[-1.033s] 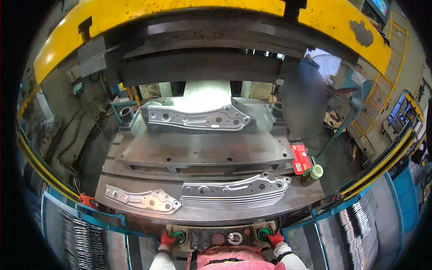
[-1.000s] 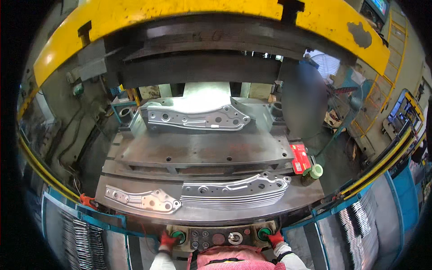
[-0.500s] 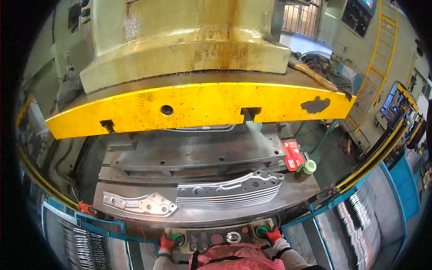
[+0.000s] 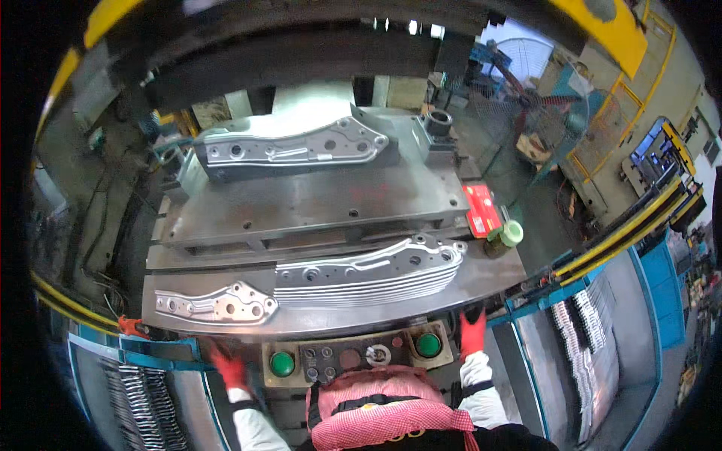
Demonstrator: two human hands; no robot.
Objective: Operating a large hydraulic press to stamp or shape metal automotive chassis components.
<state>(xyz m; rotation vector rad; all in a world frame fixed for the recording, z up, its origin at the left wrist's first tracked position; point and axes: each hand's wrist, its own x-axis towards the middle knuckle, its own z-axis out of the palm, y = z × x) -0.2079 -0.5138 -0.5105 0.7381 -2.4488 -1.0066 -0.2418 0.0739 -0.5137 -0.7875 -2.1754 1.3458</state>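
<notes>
My left hand (image 4: 229, 365), in a red glove, is beside the control panel's left green button (image 4: 282, 364), apart from it. It is somewhat blurred, with fingers stretched out and nothing seen in them. My right hand (image 4: 472, 335), also red-gloved, is up and right of the right green button (image 4: 428, 345), fingers apart and holding nothing. Beyond the panel (image 4: 350, 359), a stack of long stamped metal parts (image 4: 368, 282) lies on the press table (image 4: 218, 331). A shorter stamped part (image 4: 214, 304) is left of it. Another long stamped part (image 4: 297, 145) rests on the lower die (image 4: 301, 188).
Overhead is the raised dark press slide (image 4: 301, 56). A red box (image 4: 481, 210) and a pale green-topped jar (image 4: 510, 234) stand at the table's right end. Racks of metal parts flank me, left (image 4: 147, 406) and right (image 4: 575, 361). A large fan (image 4: 526, 98) stands far right.
The yellow-edged slide has risen, uncovering the lower die and the part on it. Both hands have left the green buttons and moved outward and forward. The view has shifted.
</notes>
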